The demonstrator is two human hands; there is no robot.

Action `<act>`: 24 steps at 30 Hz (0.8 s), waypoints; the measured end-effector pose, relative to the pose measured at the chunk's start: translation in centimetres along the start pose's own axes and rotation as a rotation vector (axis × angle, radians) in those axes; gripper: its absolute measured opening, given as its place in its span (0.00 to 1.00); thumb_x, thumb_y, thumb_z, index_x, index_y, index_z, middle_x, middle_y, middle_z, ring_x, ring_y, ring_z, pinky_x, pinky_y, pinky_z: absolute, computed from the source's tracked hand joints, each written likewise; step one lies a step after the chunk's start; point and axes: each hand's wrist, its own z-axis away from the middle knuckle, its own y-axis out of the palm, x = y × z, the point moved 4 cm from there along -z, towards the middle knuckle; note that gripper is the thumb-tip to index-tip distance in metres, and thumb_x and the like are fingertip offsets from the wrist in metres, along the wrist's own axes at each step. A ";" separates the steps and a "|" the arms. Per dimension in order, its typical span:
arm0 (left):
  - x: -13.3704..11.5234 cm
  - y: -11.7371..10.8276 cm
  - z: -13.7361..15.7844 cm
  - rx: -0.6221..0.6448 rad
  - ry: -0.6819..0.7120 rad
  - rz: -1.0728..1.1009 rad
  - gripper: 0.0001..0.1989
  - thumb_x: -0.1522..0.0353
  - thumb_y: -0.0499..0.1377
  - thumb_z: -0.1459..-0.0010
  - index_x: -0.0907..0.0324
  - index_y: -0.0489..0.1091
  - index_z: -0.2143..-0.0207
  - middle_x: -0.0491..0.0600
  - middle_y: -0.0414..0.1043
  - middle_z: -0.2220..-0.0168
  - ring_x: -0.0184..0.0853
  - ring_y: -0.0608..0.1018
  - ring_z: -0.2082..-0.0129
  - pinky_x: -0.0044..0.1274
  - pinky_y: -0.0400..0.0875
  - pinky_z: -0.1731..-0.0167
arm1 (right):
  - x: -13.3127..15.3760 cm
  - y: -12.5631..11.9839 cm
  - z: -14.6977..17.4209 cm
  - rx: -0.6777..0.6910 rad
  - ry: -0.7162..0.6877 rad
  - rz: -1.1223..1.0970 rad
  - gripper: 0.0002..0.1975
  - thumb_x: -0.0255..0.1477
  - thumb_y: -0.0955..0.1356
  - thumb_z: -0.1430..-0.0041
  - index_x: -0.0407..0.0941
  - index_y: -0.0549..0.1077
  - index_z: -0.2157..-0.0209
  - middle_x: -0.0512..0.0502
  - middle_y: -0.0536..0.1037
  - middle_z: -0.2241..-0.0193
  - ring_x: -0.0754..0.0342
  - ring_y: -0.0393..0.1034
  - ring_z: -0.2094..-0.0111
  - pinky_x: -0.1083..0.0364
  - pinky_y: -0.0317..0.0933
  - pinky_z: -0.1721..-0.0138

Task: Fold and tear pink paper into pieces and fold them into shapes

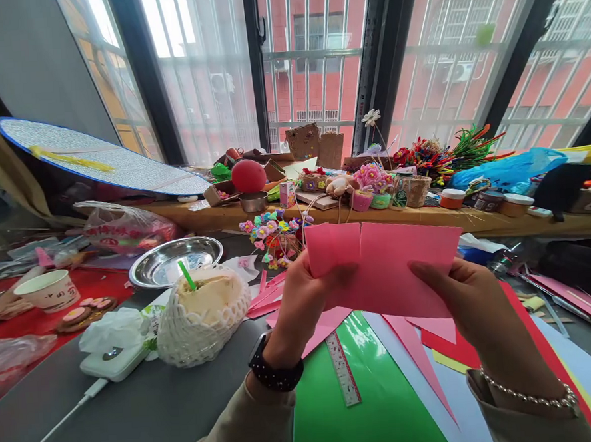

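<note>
A sheet of pink paper (392, 255) is held up in front of me, with a short slit in its top edge left of the middle. My left hand (312, 290) pinches its left part, thumb on the near face. At the right end my right hand (460, 291) grips it the same way. The fingers behind the paper are hidden. Below lies a glossy green sheet (366, 390) with a clear ruler (343, 371) on it. Pink paper strips (424, 360) and red, yellow and pale blue sheets spread around it.
To the left stand a coconut in white foam netting (204, 313), a metal plate (175, 258), a white charger (116, 358) with its cable, and a paper cup (47, 289). Craft flowers (370, 180), a red balloon (249, 176) and jars line the wooden sill (215, 219).
</note>
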 end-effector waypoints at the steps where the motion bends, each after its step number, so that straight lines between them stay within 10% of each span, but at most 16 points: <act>1: 0.0 0.1 0.0 -0.001 0.002 0.008 0.13 0.70 0.63 0.61 0.63 0.69 0.69 0.46 0.70 0.75 0.26 0.70 0.78 0.18 0.65 0.77 | 0.0 0.0 -0.1 0.003 0.003 -0.016 0.13 0.34 0.71 0.62 0.42 0.74 0.72 0.46 0.77 0.76 0.51 0.71 0.76 0.58 0.64 0.78; 13: 0.3 0.7 0.3 0.032 0.024 0.059 0.12 0.69 0.62 0.59 0.64 0.68 0.69 0.49 0.71 0.72 0.30 0.71 0.73 0.21 0.67 0.74 | -0.2 0.5 -0.6 0.084 0.088 -0.178 0.09 0.32 0.71 0.62 0.42 0.74 0.77 0.48 0.78 0.77 0.56 0.70 0.80 0.61 0.63 0.80; 24: 0.4 0.0 -0.1 -0.023 0.043 0.015 0.18 0.69 0.63 0.61 0.63 0.66 0.65 0.49 0.71 0.69 0.30 0.71 0.73 0.21 0.67 0.73 | 0.7 0.1 0.5 -0.008 -0.056 0.100 0.10 0.34 0.70 0.61 0.45 0.75 0.73 0.48 0.78 0.76 0.52 0.71 0.77 0.58 0.64 0.81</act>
